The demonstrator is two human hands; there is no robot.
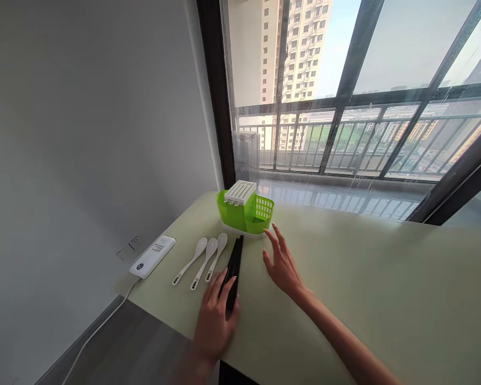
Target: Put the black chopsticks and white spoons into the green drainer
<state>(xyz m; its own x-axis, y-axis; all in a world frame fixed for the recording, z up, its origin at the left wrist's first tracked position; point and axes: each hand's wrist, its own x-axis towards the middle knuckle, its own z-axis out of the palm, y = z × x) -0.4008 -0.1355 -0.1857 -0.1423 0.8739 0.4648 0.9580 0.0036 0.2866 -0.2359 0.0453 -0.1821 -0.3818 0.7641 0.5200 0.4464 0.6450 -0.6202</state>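
Note:
My left hand [217, 316] lies over a bundle of black chopsticks [235, 259] on the table, fingers on one side and thumb on the other. The bundle's far ends point at a green utensil caddy [235, 216] with a white slotted top and a perforated side basket. My right hand [282, 262] is open and holds nothing, its fingertips close to the caddy's right basket. To the left of the chopsticks lie three white spoons, a left one [201, 246], a middle one [211, 248] and a right one [222, 240], bowls facing away from me.
A white power strip [153, 256] with a cable [100, 327] sits at the table's left edge, near a wall socket [134, 242]. The pale green table [364, 283] meets a grey wall on the left and a large window behind.

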